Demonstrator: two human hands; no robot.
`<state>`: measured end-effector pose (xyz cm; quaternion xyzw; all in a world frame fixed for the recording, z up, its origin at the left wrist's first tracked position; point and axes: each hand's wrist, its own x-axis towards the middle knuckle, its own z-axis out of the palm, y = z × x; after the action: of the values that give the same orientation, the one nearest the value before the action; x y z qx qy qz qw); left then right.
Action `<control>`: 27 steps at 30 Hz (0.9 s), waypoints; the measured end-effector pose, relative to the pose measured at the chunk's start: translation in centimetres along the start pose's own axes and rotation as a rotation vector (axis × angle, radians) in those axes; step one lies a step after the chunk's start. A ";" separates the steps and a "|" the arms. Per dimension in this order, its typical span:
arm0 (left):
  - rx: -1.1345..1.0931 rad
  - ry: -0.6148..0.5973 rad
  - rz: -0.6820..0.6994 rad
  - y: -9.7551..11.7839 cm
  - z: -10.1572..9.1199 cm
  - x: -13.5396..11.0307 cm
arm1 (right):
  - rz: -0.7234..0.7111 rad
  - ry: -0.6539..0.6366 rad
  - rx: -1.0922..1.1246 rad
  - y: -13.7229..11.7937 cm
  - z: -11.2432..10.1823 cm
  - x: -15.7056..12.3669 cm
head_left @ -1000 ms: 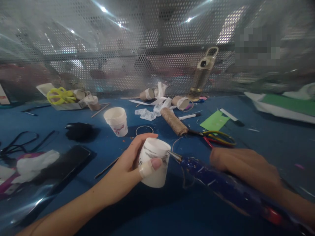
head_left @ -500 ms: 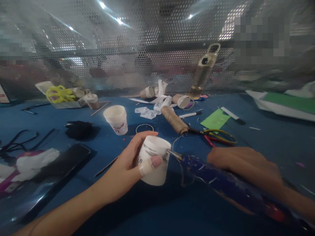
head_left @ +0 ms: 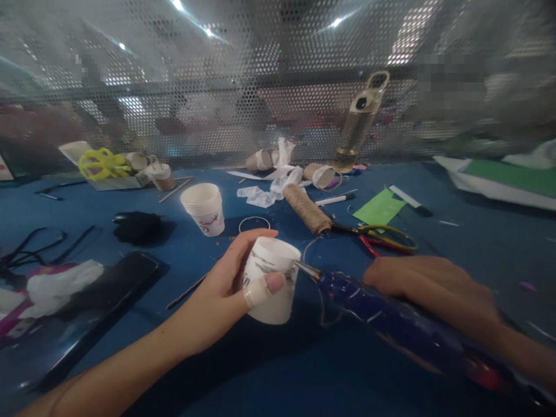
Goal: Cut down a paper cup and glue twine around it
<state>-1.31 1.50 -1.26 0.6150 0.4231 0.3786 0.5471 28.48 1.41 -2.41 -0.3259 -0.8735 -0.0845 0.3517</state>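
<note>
My left hand (head_left: 230, 284) is wrapped round a white paper cup (head_left: 275, 307) with dark markings, its thumb across the front and a strip of tape round that thumb. The cup is held tilted above the blue table. From the right, my right hand (head_left: 434, 295) grips a dark blue hot glue gun (head_left: 382, 310); its fingers are partly hidden behind the tool. The metal nozzle meets the cup's side just below the rim. Behind the cup lies a spool of brown twine (head_left: 307, 209), with a loose strand trailing down beside the cup.
A stack of paper cups (head_left: 203, 208) stands left of centre. Scissors (head_left: 386, 237) and green paper (head_left: 379, 207) lie to the right. A bottle (head_left: 357, 130) stands by the perforated metal screen (head_left: 217, 110). A dark phone-like slab (head_left: 108, 301) lies at left.
The view has shifted very slightly. Both hands, the cup and the glue gun keep the same positions relative to each other, the nozzle still at the cup's upper side.
</note>
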 end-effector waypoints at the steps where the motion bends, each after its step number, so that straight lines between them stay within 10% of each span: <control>1: 0.003 0.000 0.000 0.0 0.0 0.0 | -0.013 0.014 0.021 0.1 0.1 0.1; 27: 0.035 0.013 0.025 0.1 0.0 -0.1 | -0.026 0.104 0.005 -0.7 0.5 0.5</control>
<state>-1.32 1.38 -1.13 0.6272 0.4255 0.3822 0.5286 27.52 1.35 -2.33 -0.3089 -0.8583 -0.1036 0.3964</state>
